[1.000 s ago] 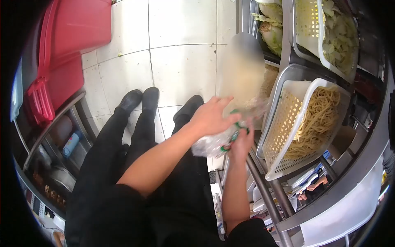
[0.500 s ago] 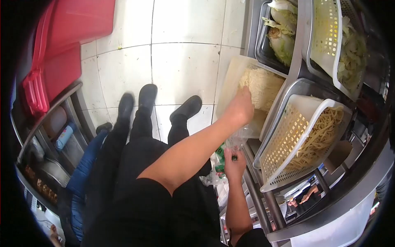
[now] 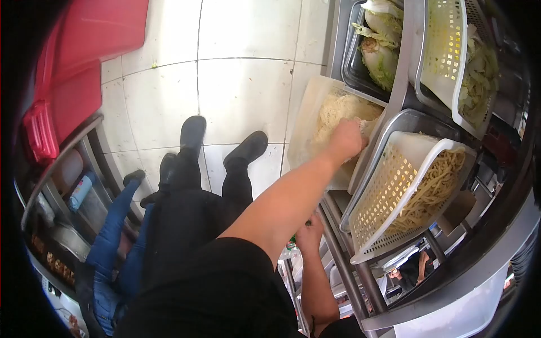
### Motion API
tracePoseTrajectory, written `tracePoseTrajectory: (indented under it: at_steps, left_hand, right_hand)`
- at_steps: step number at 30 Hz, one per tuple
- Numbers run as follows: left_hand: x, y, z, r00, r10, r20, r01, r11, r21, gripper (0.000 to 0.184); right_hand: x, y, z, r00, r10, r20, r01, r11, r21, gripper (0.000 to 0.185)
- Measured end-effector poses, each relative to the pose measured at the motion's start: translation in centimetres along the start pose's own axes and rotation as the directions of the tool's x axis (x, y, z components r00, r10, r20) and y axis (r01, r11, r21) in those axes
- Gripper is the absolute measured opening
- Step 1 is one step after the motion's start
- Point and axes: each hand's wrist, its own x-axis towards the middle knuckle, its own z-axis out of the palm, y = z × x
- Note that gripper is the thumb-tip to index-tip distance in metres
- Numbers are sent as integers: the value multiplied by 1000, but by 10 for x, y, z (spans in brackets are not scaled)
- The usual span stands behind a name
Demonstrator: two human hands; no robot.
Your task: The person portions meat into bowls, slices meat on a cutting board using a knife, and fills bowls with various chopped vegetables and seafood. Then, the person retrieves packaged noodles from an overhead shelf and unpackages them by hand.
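Observation:
My left hand (image 3: pixel 346 138) reaches across into a translucent plastic bin (image 3: pixel 304 135). It is closed on pale thin noodles (image 3: pixel 338 110), with strands showing at the fingertips. Lower down, beside a metal rail, my right hand (image 3: pixel 310 235) is closed on a clear plastic bag (image 3: pixel 291 244) with green print. My left forearm hides most of that bag. Right of the bin, a white perforated basket (image 3: pixel 389 186) holds thicker, yellowish noodles (image 3: pixel 431 194).
Chinese cabbages (image 3: pixel 380 56) lie in a dark tray at the upper right. Another perforated basket (image 3: pixel 445 50) holds leafy greens. A red plastic bin (image 3: pixel 73 84) and a metal rack stand at left. A person in blue trousers (image 3: pixel 110 236) is close on my left.
My left hand has moved right and slightly down within the noodle bin. My right hand has drawn back slightly, and the bag is now mostly hidden. The person in blue trousers has shifted.

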Motion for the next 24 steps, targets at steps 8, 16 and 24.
tracePoseTrajectory:
  at_steps: [8, 16, 24]
  left_hand:
    - [-92, -15, -164, 952, -91, 291, 182, 934, -306, 32]
    - [-204, -17, -321, 968, -199, 154, 247, 867, -433, 39]
    - [-324, 147, -469, 978, 150, -148, -208, 786, -583, 53]
  right_hand:
    - [-4, -3, -4, 994, -76, 80, 81, 995, -59, 26]
    - [-30, -36, 9, 919, 145, 366, -40, 959, -279, 52]
    - [-53, -136, -11, 883, -60, 466, 189, 953, -236, 69]
